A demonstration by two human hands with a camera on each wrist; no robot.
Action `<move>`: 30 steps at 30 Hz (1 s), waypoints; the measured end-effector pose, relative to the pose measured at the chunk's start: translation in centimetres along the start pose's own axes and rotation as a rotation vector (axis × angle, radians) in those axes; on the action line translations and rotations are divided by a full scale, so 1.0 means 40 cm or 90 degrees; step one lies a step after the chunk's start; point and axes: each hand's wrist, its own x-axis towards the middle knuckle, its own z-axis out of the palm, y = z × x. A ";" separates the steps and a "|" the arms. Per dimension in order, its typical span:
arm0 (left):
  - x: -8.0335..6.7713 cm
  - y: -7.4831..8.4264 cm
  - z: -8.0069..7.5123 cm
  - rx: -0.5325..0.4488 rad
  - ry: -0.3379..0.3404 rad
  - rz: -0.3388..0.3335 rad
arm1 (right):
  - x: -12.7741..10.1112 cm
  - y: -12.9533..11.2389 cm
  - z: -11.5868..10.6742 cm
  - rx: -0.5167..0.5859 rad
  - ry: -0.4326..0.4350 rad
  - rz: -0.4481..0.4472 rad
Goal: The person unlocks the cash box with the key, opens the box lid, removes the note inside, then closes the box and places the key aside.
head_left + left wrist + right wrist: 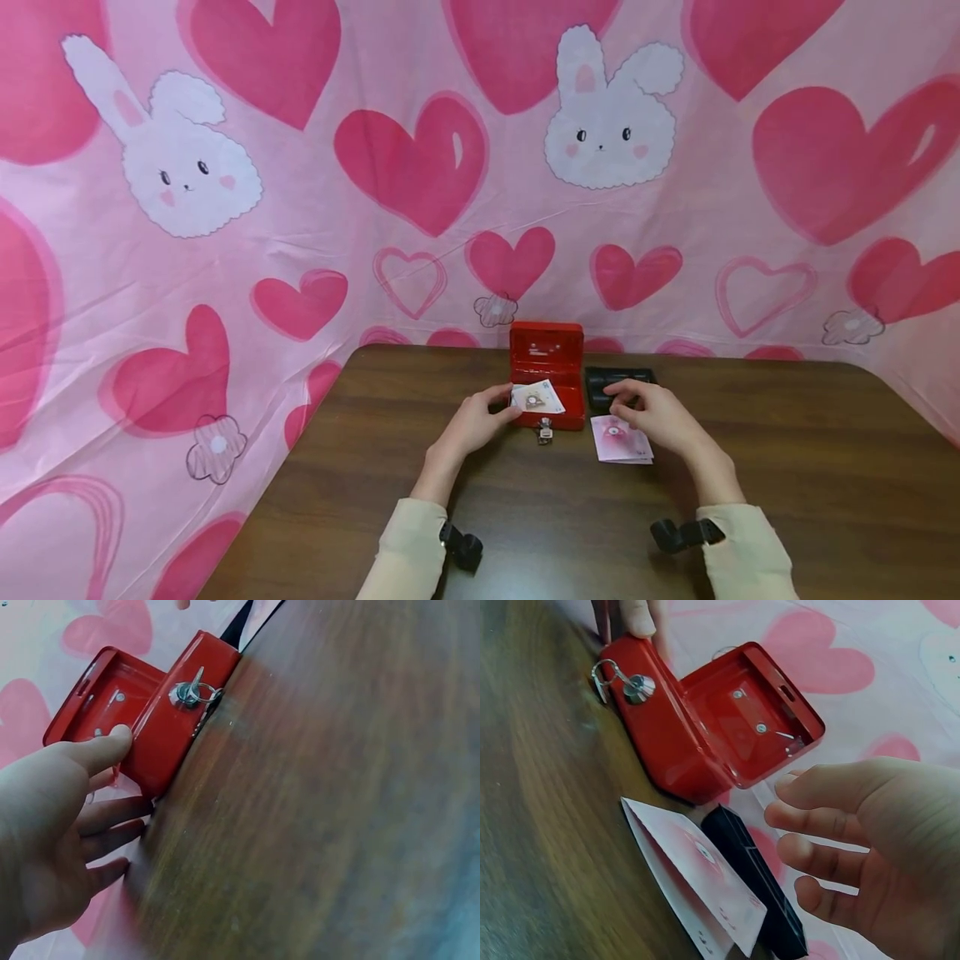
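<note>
Fingers of the left hand (pixel 471 423) pinch banknotes (pixel 537 397) over the red cash box (pixel 547 375) (lid up); right hand (pixel 654 417) hovers, fingers apart, above pink notes (pixel 621 439).

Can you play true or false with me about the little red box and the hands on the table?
1. The red box has its lid open. True.
2. A key sticks in the lock on the box's front. True.
3. The right hand is squeezing the key. False: it hovers with loose fingers over the pink notes on the table, holding nothing.
4. The left hand is far from the box. False: it is at the box's left side, holding a note there.
5. A black tray lies right of the box. True.
</note>
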 end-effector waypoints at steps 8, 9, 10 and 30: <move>-0.002 0.003 -0.002 0.011 -0.002 -0.017 | 0.023 -0.022 0.027 0.008 0.005 0.003; -0.002 0.002 -0.002 0.012 -0.001 -0.017 | 0.029 -0.025 0.029 0.005 0.007 0.001; -0.001 0.001 -0.002 0.013 0.000 -0.018 | 0.035 -0.027 0.032 0.003 0.008 0.000; -0.002 0.003 -0.004 0.008 -0.005 -0.015 | 0.105 -0.089 0.098 -0.012 -0.016 0.005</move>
